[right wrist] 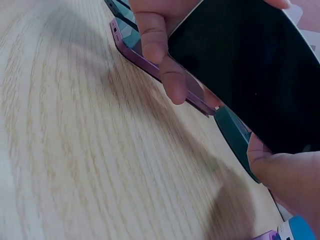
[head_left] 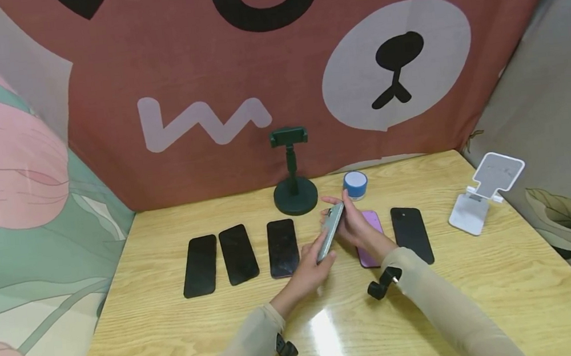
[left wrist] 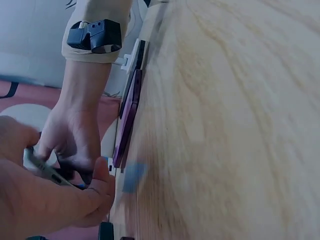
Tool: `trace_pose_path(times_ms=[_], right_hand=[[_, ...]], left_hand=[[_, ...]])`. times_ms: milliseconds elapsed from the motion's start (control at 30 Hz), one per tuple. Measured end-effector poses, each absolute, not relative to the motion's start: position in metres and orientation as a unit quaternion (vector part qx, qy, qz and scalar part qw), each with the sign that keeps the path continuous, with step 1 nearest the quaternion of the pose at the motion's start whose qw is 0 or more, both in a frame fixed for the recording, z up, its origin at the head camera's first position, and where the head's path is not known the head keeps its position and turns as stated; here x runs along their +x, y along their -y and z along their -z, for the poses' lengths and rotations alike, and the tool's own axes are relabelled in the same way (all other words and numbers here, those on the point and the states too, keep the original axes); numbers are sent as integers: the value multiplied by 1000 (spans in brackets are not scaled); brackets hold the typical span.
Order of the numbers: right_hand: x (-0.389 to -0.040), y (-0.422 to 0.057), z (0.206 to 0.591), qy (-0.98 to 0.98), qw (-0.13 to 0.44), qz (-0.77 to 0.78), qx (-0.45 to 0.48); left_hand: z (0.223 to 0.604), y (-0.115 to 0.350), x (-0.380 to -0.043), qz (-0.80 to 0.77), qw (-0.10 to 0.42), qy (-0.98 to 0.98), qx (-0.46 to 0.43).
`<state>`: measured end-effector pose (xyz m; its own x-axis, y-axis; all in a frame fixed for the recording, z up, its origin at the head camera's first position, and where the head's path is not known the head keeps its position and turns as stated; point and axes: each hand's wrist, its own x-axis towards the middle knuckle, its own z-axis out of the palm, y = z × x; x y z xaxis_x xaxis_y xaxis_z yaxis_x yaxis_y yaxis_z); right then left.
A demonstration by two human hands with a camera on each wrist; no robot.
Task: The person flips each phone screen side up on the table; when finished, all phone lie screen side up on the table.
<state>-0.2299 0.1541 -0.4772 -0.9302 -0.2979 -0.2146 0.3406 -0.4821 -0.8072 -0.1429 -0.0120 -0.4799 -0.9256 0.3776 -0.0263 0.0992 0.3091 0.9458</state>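
A smartphone with a pale green back (head_left: 331, 231) is held tilted above the table between both hands. My left hand (head_left: 311, 268) grips its lower end, thumb on one side and fingers on the other. At the upper end, my right hand (head_left: 354, 224) holds the phone's edge. The right wrist view shows its dark screen (right wrist: 245, 70), with the left fingers (right wrist: 155, 37) at one corner. Below the right wrist lies a purple phone (head_left: 373, 222), partly hidden by the hand and forearm. A black phone (head_left: 412, 234) lies to its right.
Three dark phones lie in a row on the left: one outermost (head_left: 200, 266), one in between (head_left: 238, 254) and one near the left hand (head_left: 283, 248). Behind stand a dark green phone stand (head_left: 294, 194) and a blue-and-white round container (head_left: 355, 185). A white folding stand (head_left: 474, 205) is at right.
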Motion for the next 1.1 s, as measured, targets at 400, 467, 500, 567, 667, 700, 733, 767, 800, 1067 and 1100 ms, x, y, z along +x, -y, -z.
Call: trace_pose_path(times_ms=[400,467,500,567,667,700,733,767,800,1067,1100], right_hand=[[-227,-166,486,-443,220,868,-42],[-227,-167,486,-438,226,868,-52],[-227,-167,485,-436,229,869,-53],[-227,-169,485,-435,233,868,-55],[-227,-172,483,-440,240,863,-59],[-227,-173,482,-443,242,862,-57],[-227,-174,481,-445,244,859,-57],[-227,-175,481,-448,246,858,-58],[-226,-176,480,-448,248,857,-57],[-225,-182,475,-457,251,852,-60],[-226,-183,475,-458,252,851,-59]], left_hand=[[484,23,-149,-686,152,-701,119],[486,24,-150,-705,153,-683,114],[486,24,-151,-714,155,-673,114],[487,24,-151,-729,158,-658,107],[487,24,-152,-735,162,-652,87],[487,24,-153,-735,165,-653,78],[487,24,-153,-734,166,-654,72],[487,24,-153,-733,168,-656,65],[487,24,-154,-731,171,-657,59],[486,20,-155,-726,192,-659,45],[486,19,-155,-722,190,-664,45]])
